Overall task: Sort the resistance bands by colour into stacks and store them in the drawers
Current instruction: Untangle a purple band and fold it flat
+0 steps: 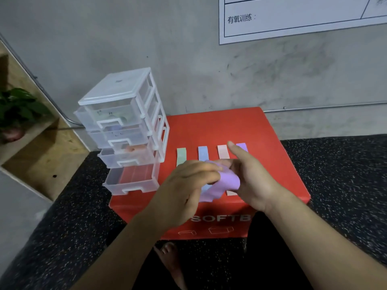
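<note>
A crumpled purple band (229, 182) is clamped by the fingers of the left hand (188, 185) and right hand (251, 181) above the red box's (272, 164) middle, near the open bottom drawer (125, 188) at its left edge.

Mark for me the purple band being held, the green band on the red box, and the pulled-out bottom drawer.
purple band (229, 182): head view, crumpled middle.
green band (181, 156): head view, middle of its visible strip.
bottom drawer (114, 187): head view, its front wall.
</note>
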